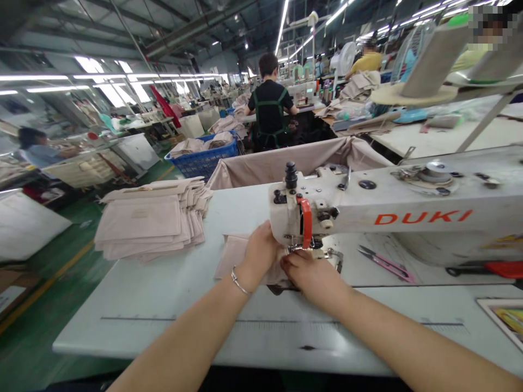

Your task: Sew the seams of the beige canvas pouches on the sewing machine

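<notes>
A piece of pale pink fabric (231,258) lies on the sewing machine's bed, with one end under the needle area. My left hand (261,251) grips it from the left, with its fingertips partly hidden behind the machine head. At the front of the presser foot, my right hand (304,272) has its fingers curled and pinched on the same fabric. Both hands are close together, just below the orange guard (305,222) of the white sewing machine (351,198). To the left sits a stack of sewn pale pink fabric pieces (143,220).
Pink-handled thread snips (388,263) lie right of the needle on the machine bed. A fabric-lined bin (281,160) adjoins the table's far edge, near a blue basket (204,160) of fabric. A co-worker (269,103) sits ahead, back turned. Thread cones (435,60) stand at upper right.
</notes>
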A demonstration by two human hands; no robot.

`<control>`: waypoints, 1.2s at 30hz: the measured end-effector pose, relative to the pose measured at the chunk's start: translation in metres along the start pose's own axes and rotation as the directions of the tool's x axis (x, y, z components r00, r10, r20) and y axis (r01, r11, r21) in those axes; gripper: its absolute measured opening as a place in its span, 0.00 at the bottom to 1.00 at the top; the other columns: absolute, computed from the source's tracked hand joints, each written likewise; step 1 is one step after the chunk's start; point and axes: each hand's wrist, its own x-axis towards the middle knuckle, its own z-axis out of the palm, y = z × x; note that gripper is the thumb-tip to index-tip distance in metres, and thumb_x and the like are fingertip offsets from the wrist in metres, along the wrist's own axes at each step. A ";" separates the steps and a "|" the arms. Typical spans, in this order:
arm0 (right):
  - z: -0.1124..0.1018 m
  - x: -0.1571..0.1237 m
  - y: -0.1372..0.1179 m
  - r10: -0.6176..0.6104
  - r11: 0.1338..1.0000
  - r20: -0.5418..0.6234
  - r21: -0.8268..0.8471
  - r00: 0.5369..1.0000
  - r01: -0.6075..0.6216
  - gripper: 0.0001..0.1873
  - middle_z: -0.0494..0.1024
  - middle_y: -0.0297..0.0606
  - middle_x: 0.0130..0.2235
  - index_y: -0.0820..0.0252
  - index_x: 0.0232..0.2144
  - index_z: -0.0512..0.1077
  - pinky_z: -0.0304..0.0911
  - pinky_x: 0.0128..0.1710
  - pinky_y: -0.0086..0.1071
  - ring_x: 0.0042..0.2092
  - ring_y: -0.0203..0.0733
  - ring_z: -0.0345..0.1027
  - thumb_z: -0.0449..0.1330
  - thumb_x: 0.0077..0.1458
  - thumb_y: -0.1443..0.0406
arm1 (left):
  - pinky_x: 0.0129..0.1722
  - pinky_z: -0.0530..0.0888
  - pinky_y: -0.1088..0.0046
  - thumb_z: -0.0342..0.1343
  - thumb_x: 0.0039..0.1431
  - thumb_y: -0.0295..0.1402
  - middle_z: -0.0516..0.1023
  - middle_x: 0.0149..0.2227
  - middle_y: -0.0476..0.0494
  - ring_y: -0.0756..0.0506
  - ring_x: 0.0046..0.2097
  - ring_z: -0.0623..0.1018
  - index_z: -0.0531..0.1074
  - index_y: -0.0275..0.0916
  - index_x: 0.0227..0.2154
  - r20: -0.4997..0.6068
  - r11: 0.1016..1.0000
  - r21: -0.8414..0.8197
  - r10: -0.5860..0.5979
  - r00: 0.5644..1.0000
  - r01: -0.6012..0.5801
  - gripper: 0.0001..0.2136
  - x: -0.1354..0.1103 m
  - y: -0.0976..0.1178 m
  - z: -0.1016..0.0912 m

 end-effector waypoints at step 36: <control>0.009 -0.038 0.002 -0.049 0.991 -0.113 0.119 0.992 0.062 0.15 0.78 0.45 0.46 0.67 0.47 0.73 0.68 0.49 0.40 0.50 0.46 0.69 0.53 0.60 0.73 | 0.57 0.68 0.61 0.48 0.68 0.28 0.73 0.52 0.44 0.43 0.55 0.71 0.69 0.40 0.49 0.060 0.942 -0.290 0.192 0.980 -0.167 0.11 -0.052 0.018 -0.008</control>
